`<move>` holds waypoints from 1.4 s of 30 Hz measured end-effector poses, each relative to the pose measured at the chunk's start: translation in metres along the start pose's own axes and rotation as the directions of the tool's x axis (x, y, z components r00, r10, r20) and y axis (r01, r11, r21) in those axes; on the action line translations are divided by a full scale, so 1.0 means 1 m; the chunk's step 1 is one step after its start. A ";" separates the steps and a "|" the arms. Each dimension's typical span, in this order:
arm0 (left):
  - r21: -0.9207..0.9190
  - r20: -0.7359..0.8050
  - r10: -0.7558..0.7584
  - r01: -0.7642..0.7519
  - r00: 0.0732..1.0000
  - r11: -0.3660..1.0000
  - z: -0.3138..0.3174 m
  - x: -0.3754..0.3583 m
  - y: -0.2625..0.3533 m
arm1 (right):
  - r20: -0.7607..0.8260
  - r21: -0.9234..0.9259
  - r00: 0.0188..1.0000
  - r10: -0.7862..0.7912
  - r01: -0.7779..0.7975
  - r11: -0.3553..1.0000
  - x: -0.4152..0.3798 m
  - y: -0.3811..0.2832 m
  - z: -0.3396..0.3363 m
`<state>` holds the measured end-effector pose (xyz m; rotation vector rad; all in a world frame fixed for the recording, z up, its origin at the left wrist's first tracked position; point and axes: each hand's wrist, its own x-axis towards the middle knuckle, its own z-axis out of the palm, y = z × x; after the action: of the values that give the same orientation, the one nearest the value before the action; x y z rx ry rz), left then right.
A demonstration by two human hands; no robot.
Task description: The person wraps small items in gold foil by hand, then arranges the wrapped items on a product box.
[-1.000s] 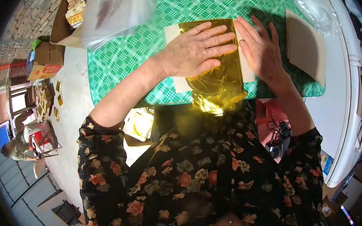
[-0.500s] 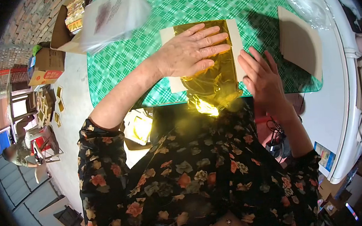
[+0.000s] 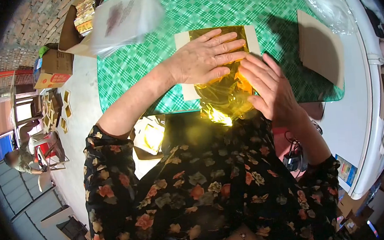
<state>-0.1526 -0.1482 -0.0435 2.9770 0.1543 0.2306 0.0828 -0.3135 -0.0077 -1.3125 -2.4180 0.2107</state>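
Shiny gold-yellow film [image 3: 217,93] lies over a pale cardboard sheet [image 3: 252,37] at the front of the table, its near end hanging past the edge and catching a bright glare. My left hand [image 3: 209,55] rests flat across the film with fingers stretched out and a little apart. Over the right side of the film is my right hand [image 3: 270,86], fingers extended and tips beside those of the left hand. Its fingertips appear to touch the film, though light contact is hard to judge. Both hands hide part of the film and board.
A green checked cloth covers the table [image 3: 219,5]. Clear plastic sleeves [image 3: 123,21] sit at the back left, pale boards [image 3: 319,49] and a clear plastic bag [image 3: 327,8] on the right. Cardboard boxes [image 3: 53,70] stand on the floor; another person [image 3: 21,160] sits far left.
My right hand has moved left from the board's right edge onto the film, close to my left hand. The left hand stays flat on the film. The view has shifted slightly.
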 end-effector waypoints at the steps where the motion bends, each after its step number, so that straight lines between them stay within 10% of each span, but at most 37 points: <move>1: -0.001 -0.003 0.001 -0.001 1.000 1.000 0.000 0.000 -0.001 | 0.011 -0.008 0.999 -0.040 0.040 0.999 0.000 0.003 0.008; 13: -0.017 -0.028 -0.015 0.015 0.999 1.000 0.003 -0.001 0.000 | -0.081 0.141 0.979 -0.184 0.194 0.971 -0.063 -0.008 0.032; 20: -0.027 -0.027 -0.019 0.018 0.999 0.999 0.002 -0.001 0.001 | -0.046 -0.139 0.992 0.114 -0.119 0.983 -0.046 -0.003 0.009; 42: -0.086 -0.024 0.019 -0.021 1.000 0.996 0.000 0.003 0.006 | -0.246 -0.029 0.967 -0.069 0.064 0.998 -0.057 0.007 0.035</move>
<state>-0.1486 -0.1538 -0.0423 2.8921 0.1137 0.2667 0.1023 -0.3554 -0.0564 -1.1872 -2.2532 0.0028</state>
